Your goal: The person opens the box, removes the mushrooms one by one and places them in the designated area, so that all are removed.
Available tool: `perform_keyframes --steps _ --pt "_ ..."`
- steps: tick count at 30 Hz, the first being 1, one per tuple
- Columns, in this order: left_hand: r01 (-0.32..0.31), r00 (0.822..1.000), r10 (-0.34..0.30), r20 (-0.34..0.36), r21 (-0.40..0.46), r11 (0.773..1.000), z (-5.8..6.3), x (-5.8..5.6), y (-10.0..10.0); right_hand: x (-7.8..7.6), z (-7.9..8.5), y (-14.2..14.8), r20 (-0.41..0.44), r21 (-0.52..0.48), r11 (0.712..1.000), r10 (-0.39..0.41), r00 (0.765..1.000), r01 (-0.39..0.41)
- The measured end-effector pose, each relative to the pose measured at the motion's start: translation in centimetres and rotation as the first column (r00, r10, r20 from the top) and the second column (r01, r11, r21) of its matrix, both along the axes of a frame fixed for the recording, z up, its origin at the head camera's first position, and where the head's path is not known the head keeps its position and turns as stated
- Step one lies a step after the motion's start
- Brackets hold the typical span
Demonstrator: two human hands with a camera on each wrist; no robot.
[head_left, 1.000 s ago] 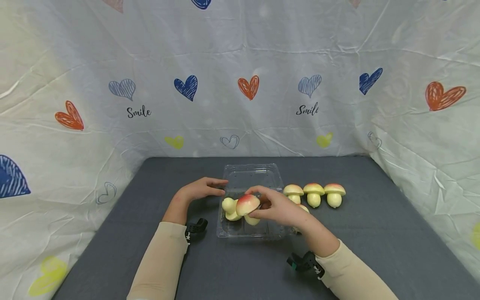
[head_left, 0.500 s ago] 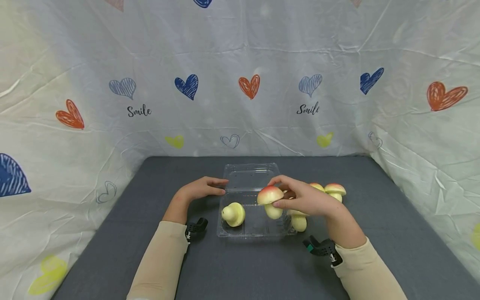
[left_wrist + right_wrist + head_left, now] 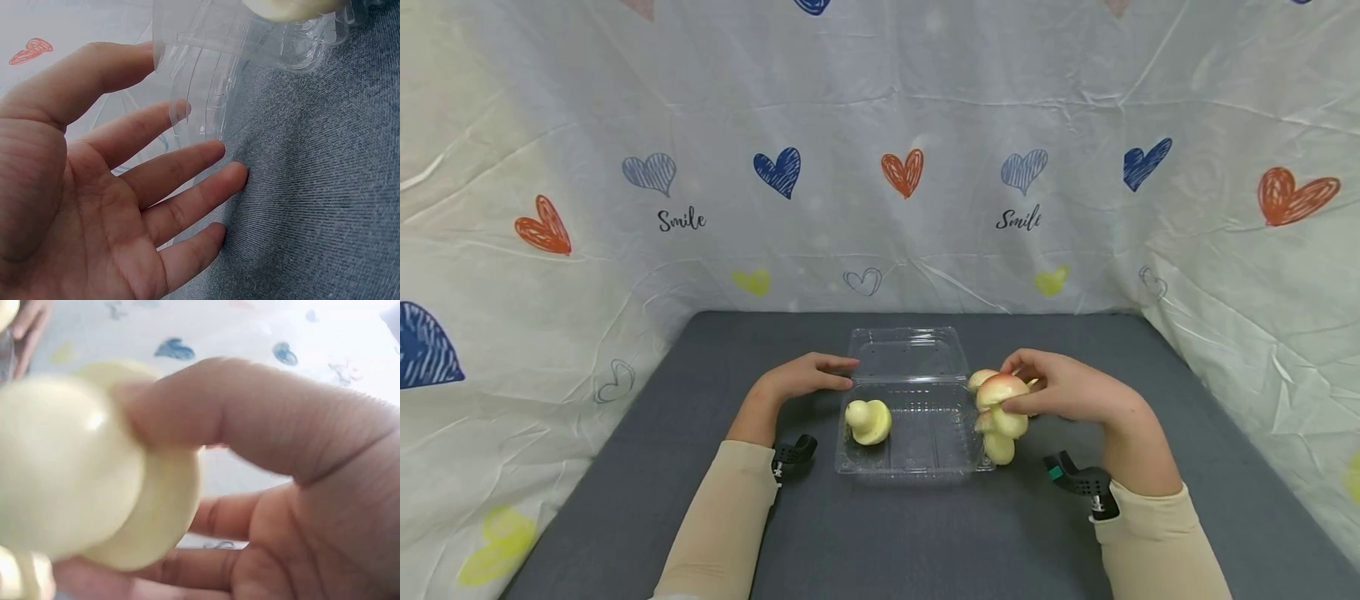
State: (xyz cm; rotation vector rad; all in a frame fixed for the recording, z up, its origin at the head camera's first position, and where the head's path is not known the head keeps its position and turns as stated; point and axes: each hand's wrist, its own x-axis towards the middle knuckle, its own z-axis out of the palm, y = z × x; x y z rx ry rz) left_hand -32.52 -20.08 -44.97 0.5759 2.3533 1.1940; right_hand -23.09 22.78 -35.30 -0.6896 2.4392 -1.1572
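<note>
My right hand pinches a toy mushroom with a red-and-yellow cap and pale stem, held upright just right of the clear plastic box. In the right wrist view its rounded stem end fills the left side, blurred. Another mushroom stands below it by the box's right edge, partly covered. Inside the box, at the left, one mushroom lies tipped with its stem showing. My left hand touches the box's left side near the hinge; its fingers are loosely extended in the left wrist view.
The box's lid lies folded back behind its base. A further mushroom shows behind the held one, and others are hidden by the right hand. Dark cloth covers the table. A white printed curtain hangs behind.
My right hand has carried the mushroom rightward, from over the left of the box to beyond its right edge. The mushroom left inside has shifted and tipped. My left hand stays put.
</note>
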Motion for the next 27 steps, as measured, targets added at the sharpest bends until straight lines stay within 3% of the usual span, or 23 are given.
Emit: perform_keyframes --steps 10,18,27 --pt "-0.001 1.000 0.001 -0.007 -0.017 1.000 0.0 -0.1 0.2 0.5 -0.4 2.3 0.029 0.143 0.985 -0.097 0.995 0.092" --pt "-0.006 1.000 0.006 -0.004 -0.027 1.000 -0.2 -0.2 0.0 0.0 -1.5 2.5 0.019 0.345 0.919 -0.211 0.977 0.192" --pt "-0.009 1.000 0.009 -0.004 -0.030 1.000 0.0 -0.3 0.0 -0.8 -3.0 1.9 0.001 0.438 0.868 -0.259 0.966 0.233"
